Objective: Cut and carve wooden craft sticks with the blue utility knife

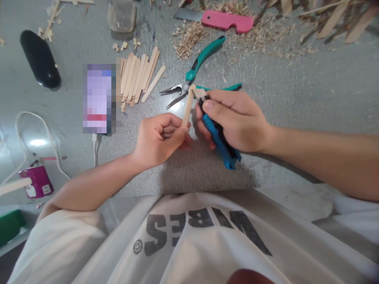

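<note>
The grey surface (310,98) has a fine woven texture and spreads across the whole view, with a white cloth shirt (207,244) printed in dark block letters at its near edge. The right hand (237,118) is wrapped firmly round a blue plastic cutter (220,144), thumb pressed on top, and the short metal blade meets the upper end of a flat wooden stick (187,108). The left hand (160,138) is curled into a loose fist and pinches the lower end of that stick between thumb and fingers, holding it nearly upright just above the middle of the surface. A glossy black oval case (40,59) lies far left, near a flat phone (97,98). Beside the phone sits a fanned pile of pale round-ended sticks (137,77). Long-nosed pliers (204,59) with teal rubber grips lie open just behind the hands. A blade with a pink handle (226,20) rests at the far edge among curly wood shavings (189,39)
</note>
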A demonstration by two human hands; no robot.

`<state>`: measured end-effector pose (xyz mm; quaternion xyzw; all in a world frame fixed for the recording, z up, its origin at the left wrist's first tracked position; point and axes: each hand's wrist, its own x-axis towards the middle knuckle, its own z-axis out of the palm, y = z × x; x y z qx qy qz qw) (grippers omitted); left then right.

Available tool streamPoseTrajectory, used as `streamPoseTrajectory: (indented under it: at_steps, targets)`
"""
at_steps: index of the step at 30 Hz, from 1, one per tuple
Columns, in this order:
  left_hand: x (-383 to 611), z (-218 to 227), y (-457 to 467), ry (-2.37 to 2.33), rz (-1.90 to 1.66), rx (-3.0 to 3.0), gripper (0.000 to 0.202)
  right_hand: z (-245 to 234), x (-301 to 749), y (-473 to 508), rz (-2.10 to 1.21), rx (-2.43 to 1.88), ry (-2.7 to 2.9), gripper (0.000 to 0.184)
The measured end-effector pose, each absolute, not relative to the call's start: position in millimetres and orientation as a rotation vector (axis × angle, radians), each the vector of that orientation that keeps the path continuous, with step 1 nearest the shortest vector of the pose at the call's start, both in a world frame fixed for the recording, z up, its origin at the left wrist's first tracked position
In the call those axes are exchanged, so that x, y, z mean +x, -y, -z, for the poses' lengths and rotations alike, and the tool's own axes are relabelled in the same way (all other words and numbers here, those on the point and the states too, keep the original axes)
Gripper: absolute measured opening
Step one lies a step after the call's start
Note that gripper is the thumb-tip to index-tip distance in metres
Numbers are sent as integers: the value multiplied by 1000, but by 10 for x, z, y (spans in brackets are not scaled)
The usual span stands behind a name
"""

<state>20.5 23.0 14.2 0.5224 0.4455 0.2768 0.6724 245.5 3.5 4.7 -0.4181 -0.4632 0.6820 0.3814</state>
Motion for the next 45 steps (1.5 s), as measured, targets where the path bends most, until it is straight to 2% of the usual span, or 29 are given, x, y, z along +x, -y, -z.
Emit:
streamPoseTrajectory:
  at_steps: [8,12,15,22,28,35,45]
  targets:
    - [218,-124,-266,-1072,-669,1153,41,-89,2447,-69,-1749,-1127,1353,41]
    - [224,-118,-252,-1017,-721,1152,33,-123,2450,-116,-1673,-1089,1489,48]
    - [228,-117,-240,-976,-747,1204,35,-143,2453,-137,-1670,-1072,1517,45]
    - [223,-81,-214,-992,-709,1302,54,-153,2453,-137,-1656,-1069,1541,38]
    - [232,-85,-217,-974,-729,1295,45,-159,2451,-132,-1646,-1115,1542,44]
    - [192,-50,-231,-921,-730,1363,37,-178,2438,-130,-1801,-1142,1426,47]
    - [157,-12,-264,-851,-750,1482,36,-151,2416,-115,-2015,-1117,1190,50]
